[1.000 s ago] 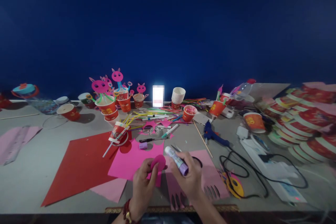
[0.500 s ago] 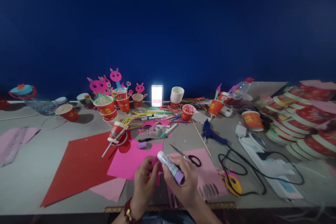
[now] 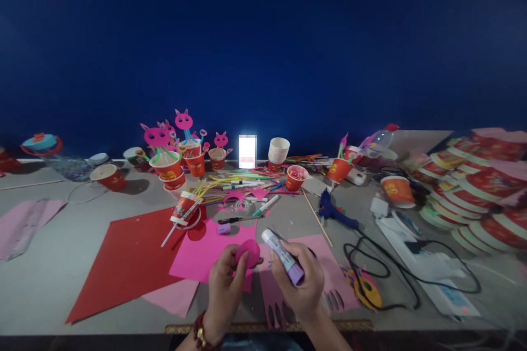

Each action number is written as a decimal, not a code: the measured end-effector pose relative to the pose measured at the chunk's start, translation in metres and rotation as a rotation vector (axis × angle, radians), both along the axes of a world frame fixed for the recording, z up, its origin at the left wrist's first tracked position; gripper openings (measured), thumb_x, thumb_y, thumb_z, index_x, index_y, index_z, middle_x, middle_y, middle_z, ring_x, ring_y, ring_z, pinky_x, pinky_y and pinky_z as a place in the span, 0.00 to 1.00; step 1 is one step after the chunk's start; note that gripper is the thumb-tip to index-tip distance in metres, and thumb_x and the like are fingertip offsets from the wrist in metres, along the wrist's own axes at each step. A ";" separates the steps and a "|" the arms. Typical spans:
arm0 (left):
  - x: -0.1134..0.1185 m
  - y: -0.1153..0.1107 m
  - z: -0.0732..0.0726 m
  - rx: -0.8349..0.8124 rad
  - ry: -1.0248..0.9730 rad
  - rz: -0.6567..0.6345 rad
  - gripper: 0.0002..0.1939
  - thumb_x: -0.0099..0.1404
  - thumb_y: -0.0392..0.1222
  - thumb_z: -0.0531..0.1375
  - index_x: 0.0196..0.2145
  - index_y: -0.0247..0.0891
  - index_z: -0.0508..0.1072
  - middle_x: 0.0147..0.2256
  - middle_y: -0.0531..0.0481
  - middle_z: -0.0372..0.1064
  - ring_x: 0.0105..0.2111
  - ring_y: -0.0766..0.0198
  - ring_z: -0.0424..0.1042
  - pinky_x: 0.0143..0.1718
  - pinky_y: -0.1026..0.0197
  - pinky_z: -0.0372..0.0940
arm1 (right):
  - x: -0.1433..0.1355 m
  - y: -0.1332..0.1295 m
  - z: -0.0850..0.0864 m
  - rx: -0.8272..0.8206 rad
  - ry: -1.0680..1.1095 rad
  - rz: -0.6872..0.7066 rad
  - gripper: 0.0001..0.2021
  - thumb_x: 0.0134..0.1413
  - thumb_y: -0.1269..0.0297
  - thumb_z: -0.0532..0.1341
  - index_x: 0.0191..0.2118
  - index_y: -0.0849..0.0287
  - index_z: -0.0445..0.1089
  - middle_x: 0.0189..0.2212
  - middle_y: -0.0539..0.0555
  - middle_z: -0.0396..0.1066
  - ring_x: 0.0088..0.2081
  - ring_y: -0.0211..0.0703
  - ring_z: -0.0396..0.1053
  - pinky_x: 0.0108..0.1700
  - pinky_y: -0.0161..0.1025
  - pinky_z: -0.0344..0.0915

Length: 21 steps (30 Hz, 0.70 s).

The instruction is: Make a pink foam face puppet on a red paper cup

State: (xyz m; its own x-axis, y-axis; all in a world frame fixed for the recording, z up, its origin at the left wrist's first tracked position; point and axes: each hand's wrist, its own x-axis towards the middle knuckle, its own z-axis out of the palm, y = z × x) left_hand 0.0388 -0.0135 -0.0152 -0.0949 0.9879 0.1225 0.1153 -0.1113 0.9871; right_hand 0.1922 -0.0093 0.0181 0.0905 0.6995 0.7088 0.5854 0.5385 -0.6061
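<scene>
Between the thumb and fingers of my left hand (image 3: 227,277) is a round pink paper disc (image 3: 248,253), its flat face turned toward me. My right hand (image 3: 302,279) is wrapped round a glue stick (image 3: 283,256) with a white end and a purple base. The glue stick's white end points up and left, a little apart from the disc. Under my hands lie a bright pink sheet (image 3: 193,260) and a light pink sheet (image 3: 272,290) with cut-out slits. A purple cap (image 3: 224,228) rests on the bright pink sheet. Scissors behind my right hand are mostly hidden.
Left lies a large red sheet (image 3: 111,269). A blue glue gun (image 3: 335,213) with a looping black cord is at the right, by a white power strip (image 3: 428,269). Pipe cleaners (image 3: 230,182), decorated red cups (image 3: 164,163) and stacked paper bowls (image 3: 489,186) stand further off.
My right hand has drawn the glue stick right, away from my left hand. The pink disc, edge-on and mostly covered before, now shows its face.
</scene>
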 end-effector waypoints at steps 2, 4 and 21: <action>0.000 0.000 0.001 0.000 0.003 0.002 0.11 0.69 0.48 0.57 0.35 0.38 0.72 0.28 0.50 0.77 0.28 0.61 0.77 0.31 0.63 0.70 | -0.001 -0.001 0.001 -0.005 -0.003 0.028 0.06 0.56 0.70 0.62 0.39 0.56 0.68 0.28 0.52 0.74 0.28 0.44 0.74 0.31 0.39 0.70; 0.000 0.000 0.001 0.020 0.048 0.022 0.10 0.68 0.47 0.58 0.35 0.38 0.72 0.26 0.52 0.75 0.26 0.62 0.75 0.29 0.65 0.68 | -0.005 -0.003 0.001 -0.029 -0.016 0.083 0.06 0.55 0.71 0.63 0.39 0.55 0.68 0.28 0.52 0.75 0.28 0.44 0.74 0.32 0.38 0.70; -0.001 -0.002 -0.004 0.066 0.150 0.040 0.09 0.68 0.45 0.57 0.36 0.39 0.72 0.25 0.55 0.72 0.23 0.65 0.70 0.25 0.67 0.64 | -0.008 -0.004 -0.004 -0.061 -0.061 0.099 0.05 0.56 0.70 0.62 0.39 0.56 0.68 0.28 0.52 0.76 0.28 0.44 0.75 0.32 0.39 0.71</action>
State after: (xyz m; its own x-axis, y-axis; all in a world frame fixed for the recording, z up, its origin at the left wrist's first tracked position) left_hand 0.0381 -0.0156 -0.0194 -0.1102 0.9730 0.2028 0.2664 -0.1677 0.9492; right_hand 0.1840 -0.0136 0.0140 -0.0229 0.7451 0.6666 0.5683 0.5583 -0.6045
